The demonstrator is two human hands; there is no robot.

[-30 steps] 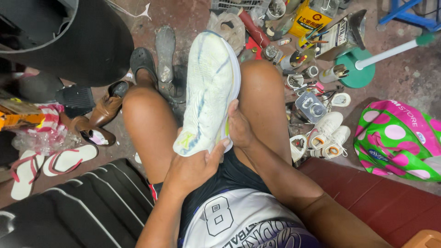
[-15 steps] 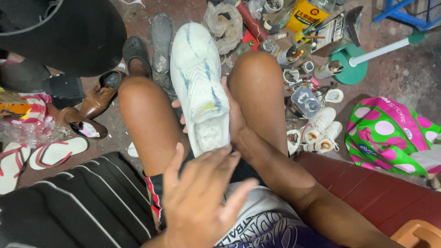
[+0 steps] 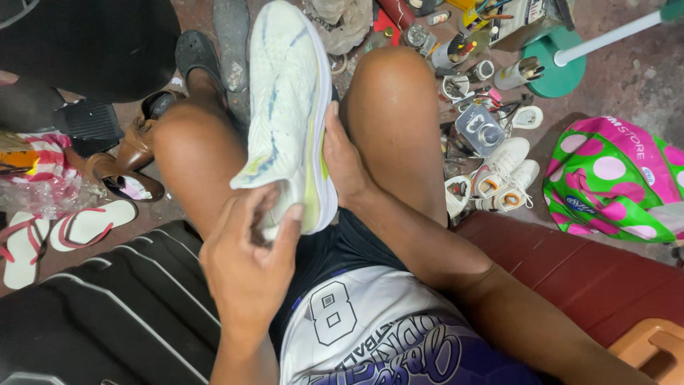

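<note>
A white running shoe (image 3: 288, 100) with pale blue lines and a yellow-green streak lies sole-side up between my bare knees, toe pointing away from me. My left hand (image 3: 249, 257) pinches the shoe's near heel end between thumb and fingers. My right hand (image 3: 343, 160) presses flat along the shoe's right edge, against my right thigh. I sit in dark shorts and a white and purple jersey.
A black striped bag (image 3: 107, 306) lies at lower left. Brown heeled shoes (image 3: 125, 167), sandals (image 3: 57, 232) and a black shoe (image 3: 196, 53) sit left. Small white sneakers (image 3: 502, 171), jars, glue cans and tools crowd the right, beside a green-pink dotted bag (image 3: 613, 178). A red bench (image 3: 591, 278) runs under me.
My left hand dropped away from the shoe toward me, then came back up and took hold of its heel end. The shoe has tilted slightly on my lap.
</note>
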